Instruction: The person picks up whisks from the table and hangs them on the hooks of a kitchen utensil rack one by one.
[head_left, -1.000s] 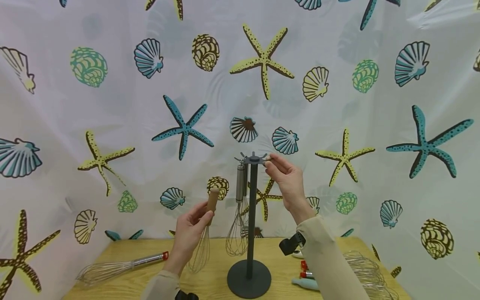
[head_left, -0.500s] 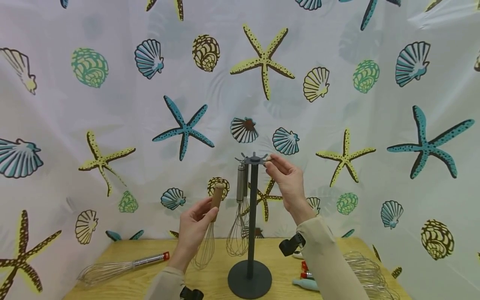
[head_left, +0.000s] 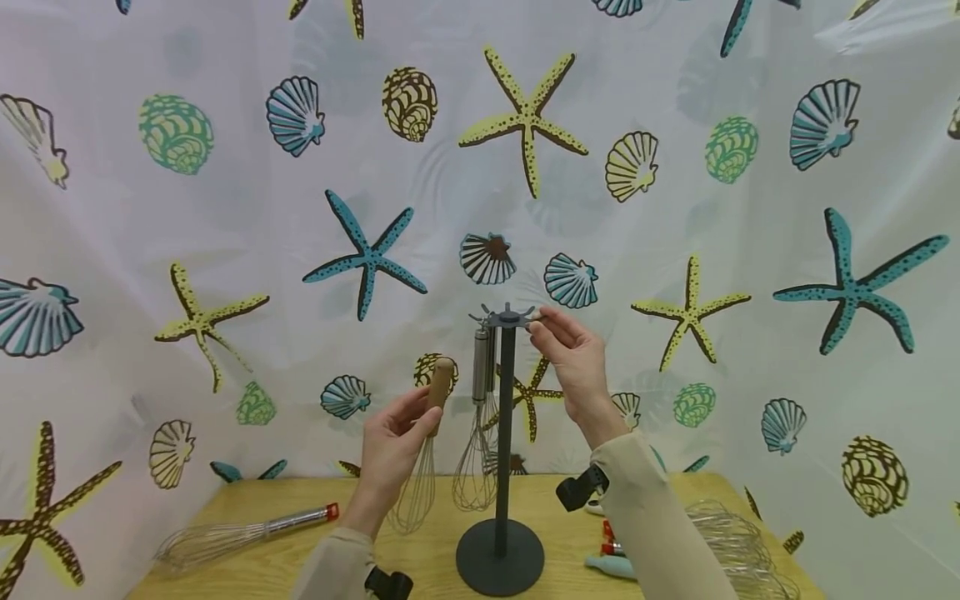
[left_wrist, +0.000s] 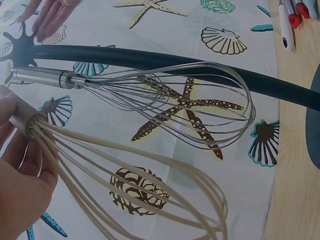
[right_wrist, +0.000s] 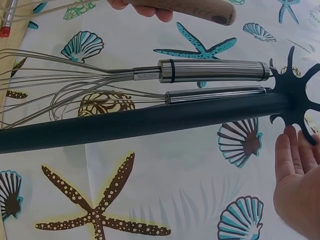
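Observation:
My left hand (head_left: 390, 450) grips the wooden handle of a wire whisk (head_left: 440, 385), holding it upright with its wire loops hanging down, left of a dark utensil stand (head_left: 507, 433). In the left wrist view, the pale loops of this whisk (left_wrist: 150, 160) spread below a metal whisk (left_wrist: 175, 95). Two steel-handled whisks hang from the stand's left hooks; the nearer one (right_wrist: 215, 71) partly covers the farther one (right_wrist: 215, 95) in the head view. At the top of the stand, my right hand (head_left: 573, 358) pinches a right-side hook between thumb and fingers.
Another whisk (head_left: 247, 533) with a red-tipped handle lies on the wooden table (head_left: 420, 575) at left. At right, partly behind my right sleeve, lie several whisks (head_left: 735, 550), one with a light blue handle (head_left: 611, 567). A shell-and-starfish patterned curtain (head_left: 450, 192) surrounds the table.
My left hand has moved right and slightly up with the wooden-handled whisk, bringing it closer to the hanging whisks. The right hand stays at the stand's hook.

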